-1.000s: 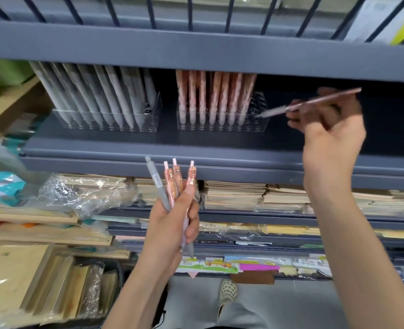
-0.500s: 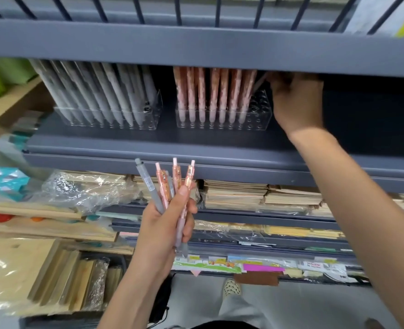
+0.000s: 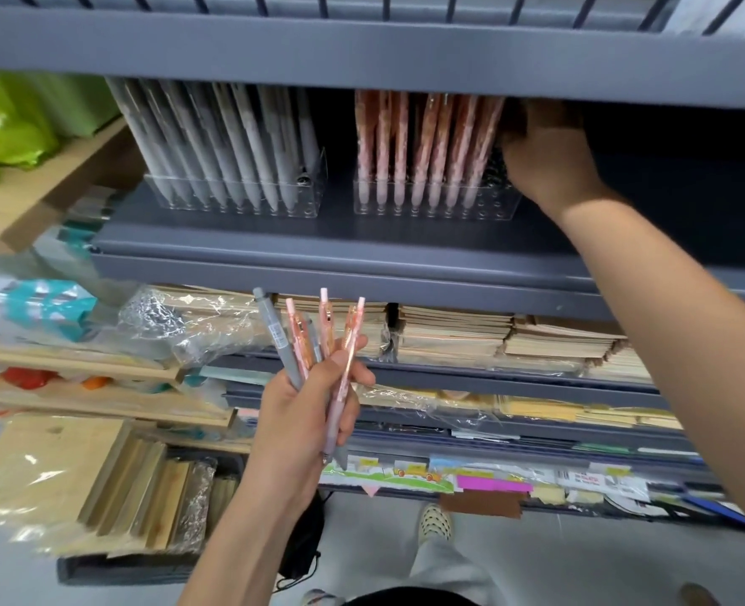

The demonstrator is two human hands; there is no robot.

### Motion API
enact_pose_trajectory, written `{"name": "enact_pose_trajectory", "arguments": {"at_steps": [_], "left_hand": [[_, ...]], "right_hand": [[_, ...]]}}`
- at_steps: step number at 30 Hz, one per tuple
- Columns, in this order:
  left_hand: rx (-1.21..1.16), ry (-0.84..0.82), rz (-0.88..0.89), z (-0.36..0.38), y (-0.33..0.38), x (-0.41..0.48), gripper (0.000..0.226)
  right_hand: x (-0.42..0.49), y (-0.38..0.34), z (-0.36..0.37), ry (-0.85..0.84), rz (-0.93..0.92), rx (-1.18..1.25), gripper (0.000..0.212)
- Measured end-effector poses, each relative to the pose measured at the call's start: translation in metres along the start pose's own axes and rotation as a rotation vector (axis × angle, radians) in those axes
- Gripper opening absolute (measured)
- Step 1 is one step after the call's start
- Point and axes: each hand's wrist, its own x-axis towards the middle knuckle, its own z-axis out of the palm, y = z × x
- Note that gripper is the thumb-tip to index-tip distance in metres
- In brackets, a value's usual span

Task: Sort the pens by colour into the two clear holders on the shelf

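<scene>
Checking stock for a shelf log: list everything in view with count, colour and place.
grey pens: a full row, grey, left holder
pink pens: a row, pink, right holder
shelf: one, dark grey, under both holders
notebook stacks: several, brown, shelf below
green bags: a few, bright green, far left
loose pens: three pink, apparently two grey, fanned below the shelf
left hand: grips the loose pens
right hand: at the right holder's right end, fingertips hidden

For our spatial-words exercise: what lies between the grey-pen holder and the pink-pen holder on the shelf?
Nothing stands there: the head view shows only a narrow strip of bare shelf separating the grey-pen holder from the pink-pen holder.
</scene>
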Motion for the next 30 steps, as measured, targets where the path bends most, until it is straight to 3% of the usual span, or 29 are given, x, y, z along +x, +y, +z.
{"name": "enact_pose_trajectory", "arguments": {"at_steps": [9, 13, 16, 19, 21, 26, 30], "left_hand": [[0.098, -0.061, 0.107, -0.010, 0.004, -0.019, 0.039], [0.073, -0.058, 0.130, -0.013, 0.008, -0.024, 0.036], [0.093, -0.067, 0.125, -0.012, 0.008, -0.025, 0.045], [0.100, -0.096, 0.112, -0.009, 0.006, -0.023, 0.045], [0.104, -0.129, 0.115, -0.004, 0.006, -0.021, 0.048], [0.098, -0.142, 0.073, 0.003, 0.001, -0.015, 0.052], [0.007, -0.105, 0.059, 0.008, 0.002, -0.007, 0.022]], "right_hand": [[-0.005, -0.002, -0.007, 0.070, 0.122, 0.044, 0.038], [-0.058, -0.019, -0.015, 0.203, 0.239, 0.421, 0.023], [-0.127, -0.040, -0.012, -0.035, 0.169, 0.539, 0.012], [-0.176, -0.057, -0.005, -0.432, 0.131, 0.673, 0.016], [-0.189, -0.060, -0.001, -0.575, 0.146, 0.754, 0.021], [-0.191, -0.053, 0.003, -0.540, 0.207, 0.798, 0.015], [-0.175, -0.039, -0.009, -0.331, 0.284, 0.970, 0.016]]}}
